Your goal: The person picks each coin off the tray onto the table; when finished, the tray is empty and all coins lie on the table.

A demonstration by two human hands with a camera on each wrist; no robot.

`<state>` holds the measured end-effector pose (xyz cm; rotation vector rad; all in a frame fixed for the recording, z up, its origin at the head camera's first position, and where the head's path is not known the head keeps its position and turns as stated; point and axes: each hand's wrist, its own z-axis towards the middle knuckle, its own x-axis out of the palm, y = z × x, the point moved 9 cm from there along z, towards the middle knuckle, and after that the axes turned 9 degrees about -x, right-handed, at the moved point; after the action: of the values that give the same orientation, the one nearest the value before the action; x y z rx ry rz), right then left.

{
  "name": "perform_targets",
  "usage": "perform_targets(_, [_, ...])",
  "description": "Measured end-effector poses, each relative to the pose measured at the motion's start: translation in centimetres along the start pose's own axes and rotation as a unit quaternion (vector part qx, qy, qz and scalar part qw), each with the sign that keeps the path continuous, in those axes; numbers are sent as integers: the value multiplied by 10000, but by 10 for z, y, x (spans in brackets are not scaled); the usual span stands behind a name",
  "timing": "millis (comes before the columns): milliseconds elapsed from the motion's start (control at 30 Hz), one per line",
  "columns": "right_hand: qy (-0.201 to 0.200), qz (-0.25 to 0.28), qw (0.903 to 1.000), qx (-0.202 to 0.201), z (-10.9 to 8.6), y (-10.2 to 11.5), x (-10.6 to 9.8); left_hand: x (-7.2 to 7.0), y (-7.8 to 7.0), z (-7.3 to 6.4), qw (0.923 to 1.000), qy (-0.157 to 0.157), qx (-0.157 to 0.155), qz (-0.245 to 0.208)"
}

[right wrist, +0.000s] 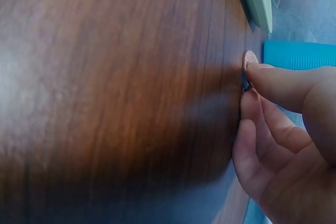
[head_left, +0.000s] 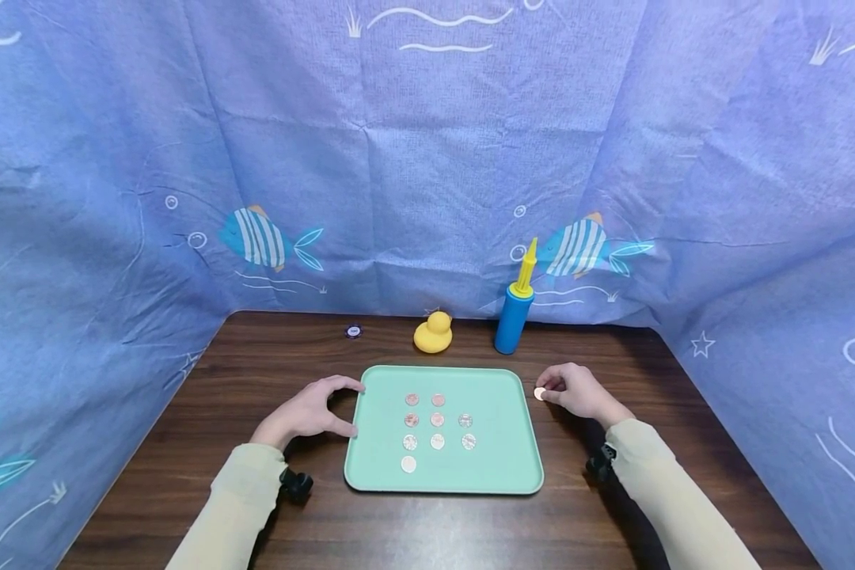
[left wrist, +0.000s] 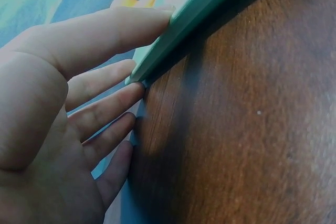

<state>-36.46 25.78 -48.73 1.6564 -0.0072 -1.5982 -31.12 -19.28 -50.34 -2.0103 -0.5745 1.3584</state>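
A mint-green tray (head_left: 502, 463) lies on the table with several coins (head_left: 438, 419) set out in short rows, some copper-coloured and some silvery. My left hand (head_left: 317, 410) is at the tray's left edge, its thumb and fingertips spread along the rim. In the left wrist view the fingers (left wrist: 107, 100) look nearly straight, and the thumb reaches the rim. Just beyond the tray's right edge, my right hand (head_left: 572, 389) pinches a copper-coloured coin (right wrist: 250, 59) between thumb and fingers, low over the wood.
Behind the tray sit a yellow rubber duck (head_left: 433, 333) and a dark poker chip (head_left: 353, 331). A blue hand pump (head_left: 513, 321) with a yellow nozzle stands upright at the back right. A blue fish-print cloth (head_left: 427, 174) hangs around the dark wooden table (head_left: 427, 526).
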Motion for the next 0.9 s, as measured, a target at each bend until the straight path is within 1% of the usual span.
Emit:
perform_targets(233, [88,-18,9999,122,1,3,1,-1,2,0,10000,-29,-30,-6])
perform_targets(400, [123,-53,9996,246,0,2,2,0,1,0,10000,-34,31,-2])
perform_targets(500, [104,-58,9996,249,-1,1,3,0,0,-1,10000,-28,73,11])
perform_targets(567, [65,1,9996,274,-1,0,2,0,0,-1,10000,-32,24,-38])
perform_targets(700, [-17,348,9989,304,0,0,1,0,0,-1,10000,-44,-3,-73])
perform_targets(800, [-51,576,9979,289,2,4,0,0,1,-2,9999,-49,-28,-102])
perform_targets(900, [-43,626,9977,251,6,11,0,0,1,-2,9999,-48,-41,-119])
